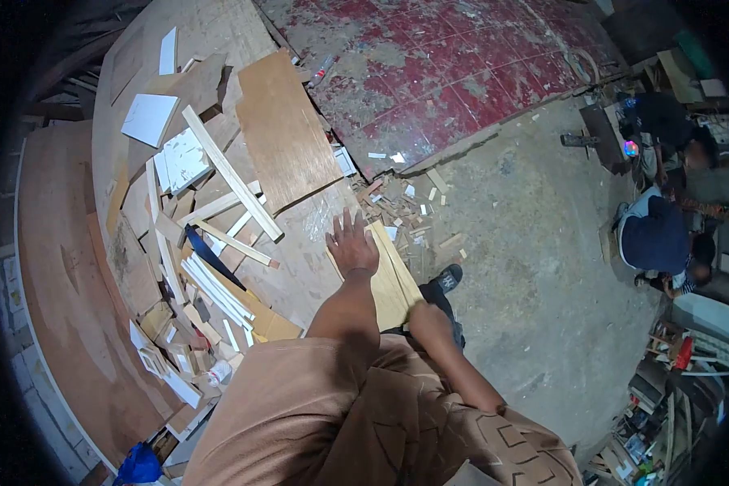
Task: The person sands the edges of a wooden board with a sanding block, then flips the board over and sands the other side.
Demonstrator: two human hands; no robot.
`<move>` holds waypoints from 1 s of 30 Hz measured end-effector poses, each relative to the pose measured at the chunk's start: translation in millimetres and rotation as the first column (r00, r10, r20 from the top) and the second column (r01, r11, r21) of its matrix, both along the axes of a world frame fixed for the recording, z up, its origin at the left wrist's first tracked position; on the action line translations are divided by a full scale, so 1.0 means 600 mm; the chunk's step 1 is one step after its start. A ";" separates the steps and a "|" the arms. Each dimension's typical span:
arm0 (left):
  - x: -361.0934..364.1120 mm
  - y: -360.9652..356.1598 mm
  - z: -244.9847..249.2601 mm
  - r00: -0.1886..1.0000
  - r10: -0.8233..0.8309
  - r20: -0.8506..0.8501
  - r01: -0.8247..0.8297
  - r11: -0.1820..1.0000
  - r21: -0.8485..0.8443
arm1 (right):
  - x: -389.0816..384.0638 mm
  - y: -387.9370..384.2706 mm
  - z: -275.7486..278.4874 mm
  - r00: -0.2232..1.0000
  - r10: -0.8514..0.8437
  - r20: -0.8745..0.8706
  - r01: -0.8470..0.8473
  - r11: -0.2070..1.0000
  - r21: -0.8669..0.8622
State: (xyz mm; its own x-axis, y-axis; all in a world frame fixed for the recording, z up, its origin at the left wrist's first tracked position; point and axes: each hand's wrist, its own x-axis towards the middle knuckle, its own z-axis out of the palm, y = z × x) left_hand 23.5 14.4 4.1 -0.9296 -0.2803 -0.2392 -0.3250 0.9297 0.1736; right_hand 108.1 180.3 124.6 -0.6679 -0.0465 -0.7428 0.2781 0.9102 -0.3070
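Observation:
A pale plywood board (385,279) lies in front of my knees, with a dark line running along its length. My left hand (354,245) lies flat with spread fingers over the board's left edge and the wooden surface beside it. At the board's near right edge, my right hand (429,326) is closed in a fist. What it grips, if anything, is hidden by the fingers. My shoe (448,278) shows on the floor just right of the board.
Wood strips (231,174), white offcuts (184,159) and a larger plywood sheet (287,130) lie ahead and left. Small scraps (409,206) litter the concrete floor (510,235). Red tiles (454,73) lie beyond. Two people (656,231) are at the right, near piled scrap.

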 end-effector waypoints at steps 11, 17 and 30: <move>-0.001 0.003 -0.001 1.000 0.001 0.016 0.000 0.999 -0.047 | -0.047 -0.041 -0.126 0.992 0.077 -0.105 -0.079 0.997 -0.015; -0.001 0.002 -0.003 1.000 -0.001 0.002 0.001 0.999 -0.045 | 0.015 0.038 0.085 0.997 0.026 0.071 -0.026 1.000 0.005; 0.003 0.003 -0.006 0.999 0.012 0.035 -0.011 0.999 -0.047 | 0.006 -0.012 -0.063 1.000 -0.006 0.003 0.006 1.000 -0.008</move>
State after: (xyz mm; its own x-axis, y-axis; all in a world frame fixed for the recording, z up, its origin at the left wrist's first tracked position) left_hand 25.1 15.9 0.8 -0.9175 -0.3026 -0.2580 -0.3409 0.9326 0.1184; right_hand 111.8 172.9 87.1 -0.6662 -0.0483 -0.7442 0.2843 0.9061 -0.3133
